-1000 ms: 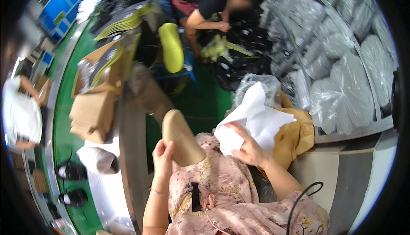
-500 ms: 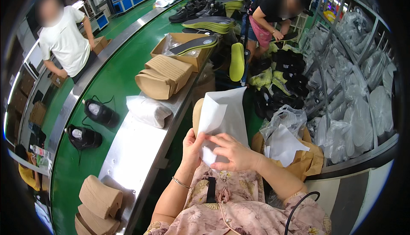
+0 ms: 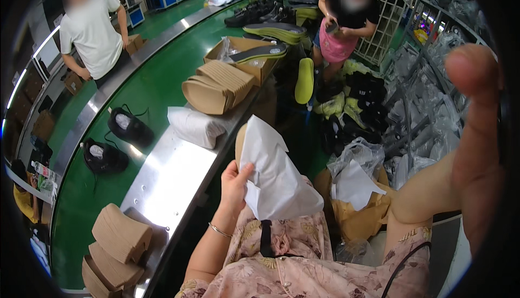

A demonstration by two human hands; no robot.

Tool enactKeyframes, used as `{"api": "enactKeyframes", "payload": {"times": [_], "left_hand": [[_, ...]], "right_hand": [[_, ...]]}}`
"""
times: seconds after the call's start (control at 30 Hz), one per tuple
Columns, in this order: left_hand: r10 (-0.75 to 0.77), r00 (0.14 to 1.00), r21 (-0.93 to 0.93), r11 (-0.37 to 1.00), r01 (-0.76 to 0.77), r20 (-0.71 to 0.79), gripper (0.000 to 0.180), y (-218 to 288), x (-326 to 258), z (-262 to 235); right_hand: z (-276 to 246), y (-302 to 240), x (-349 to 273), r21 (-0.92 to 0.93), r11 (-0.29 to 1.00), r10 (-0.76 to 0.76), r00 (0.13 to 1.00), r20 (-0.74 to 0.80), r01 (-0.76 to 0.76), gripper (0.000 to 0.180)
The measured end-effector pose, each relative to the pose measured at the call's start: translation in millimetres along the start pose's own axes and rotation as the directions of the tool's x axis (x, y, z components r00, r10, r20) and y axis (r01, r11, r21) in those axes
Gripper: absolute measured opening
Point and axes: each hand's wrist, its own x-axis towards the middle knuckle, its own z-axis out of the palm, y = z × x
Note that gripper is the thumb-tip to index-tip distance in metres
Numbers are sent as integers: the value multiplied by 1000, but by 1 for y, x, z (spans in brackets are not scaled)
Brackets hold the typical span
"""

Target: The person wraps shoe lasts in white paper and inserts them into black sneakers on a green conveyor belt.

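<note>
My left hand, fingers closed around a tan insole wrapped in crumpled white tissue paper (insole mostly hidden), my right hand raised empty, fingers spread, well right.

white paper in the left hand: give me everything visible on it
The white tissue paper is a thin, matte sheet, creased and loosely folded into a pointed shape wrapped over a tan insole-like piece, of which only an edge shows at upper left. It stands roughly upright, tip up, above the person's lap, beside the steel table edge. The left hand grips its lower left side, thumb on the front. The right hand is raised close to the camera, clear of it.
</note>
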Motion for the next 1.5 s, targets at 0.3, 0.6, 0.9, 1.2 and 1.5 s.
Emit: {"api": "enactKeyframes", "payload": {"times": [0.3,0.6,0.9,1.2,1.5], "left_hand": [[78,997,-128,989,-75,13,18,14,-8,10],[40,999,-143,989,-40,-4,12,14,-2,11],[182,977,46,981,-188,116,16,-13,16,-1],[158,984,-76,986,-152,83,35,-19,16,-5],[-132,991,-351,927,134,30,44,-32,10,-3]], "right_hand": [[-6,-21,14,7,999,-52,999,6,52,37],[12,-3,-2,254,963,125,985,-118,-91,39],[170,67,-193,191,-38,945,27,326,-981,34],[167,86,-198,-59,690,665,600,445,-721,58],[183,42,-262,-413,287,905,104,412,-864,62]]}}
